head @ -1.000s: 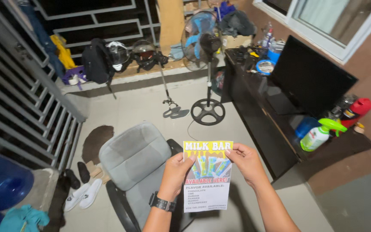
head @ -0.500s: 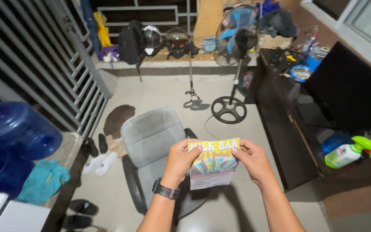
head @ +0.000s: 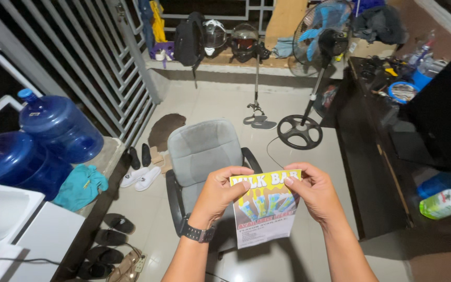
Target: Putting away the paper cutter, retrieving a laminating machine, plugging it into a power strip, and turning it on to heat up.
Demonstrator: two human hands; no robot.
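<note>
Yellow and white paper, a printed flyer (head: 265,213), hangs between a person's two hands above a grey office chair (head: 202,151). The left hand (head: 219,192) and right hand (head: 311,191) each pinch a top corner, thumbs in front, fingers curled behind. The sheet looks light, thin and floppy, easily creased, and is best held by its edges.

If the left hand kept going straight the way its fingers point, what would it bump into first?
The left hand points right, across the top of the flyer, so it would probably meet the right hand first, which grips the flyer's other top corner. Depth is hard to judge.
</note>
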